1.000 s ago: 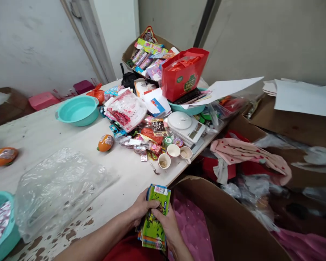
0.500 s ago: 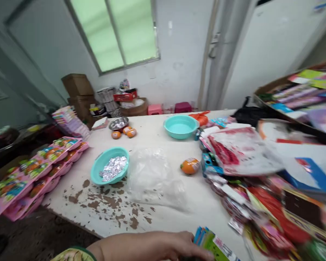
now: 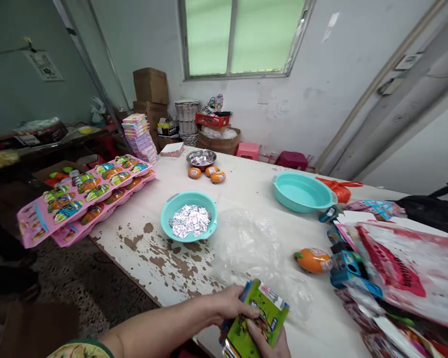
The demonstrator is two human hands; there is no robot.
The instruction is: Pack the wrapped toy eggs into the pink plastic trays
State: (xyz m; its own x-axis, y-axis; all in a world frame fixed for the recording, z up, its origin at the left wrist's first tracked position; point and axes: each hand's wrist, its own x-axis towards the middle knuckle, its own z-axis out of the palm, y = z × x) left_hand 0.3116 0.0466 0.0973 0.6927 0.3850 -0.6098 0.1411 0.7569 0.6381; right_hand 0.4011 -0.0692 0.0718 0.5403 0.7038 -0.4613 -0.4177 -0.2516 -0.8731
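Observation:
A stack of flat, glossy printed packets [image 3: 261, 308] is at the lower middle, with a green one on top and blue edges showing beneath. My left hand [image 3: 232, 304] grips its left side, thumb across the top packet. My right hand [image 3: 271, 345] holds the lower right side, its thumb lying on the green face and its other fingers mostly hidden below. Just beyond the stack lies a crumpled clear plastic bag [image 3: 246, 243]. Left of that bag stands a teal basin [image 3: 166, 219] with many small silvery sachets [image 3: 191, 221]. An orange carrot-shaped container [image 3: 313, 260] rests to the right.
Pink trays of carrot-shaped packs [image 3: 41, 219] overhang the table's left edge. A second teal basin [image 3: 302, 194] sits at the back right. Packaging and a red-and-white plastic bag [image 3: 414, 263] pile up on the right. A metal bowl [image 3: 201, 158] stands farther back.
The view has swung left. The packets have come up into fuller view in front of me, and my right hand now shows on them along with my left.

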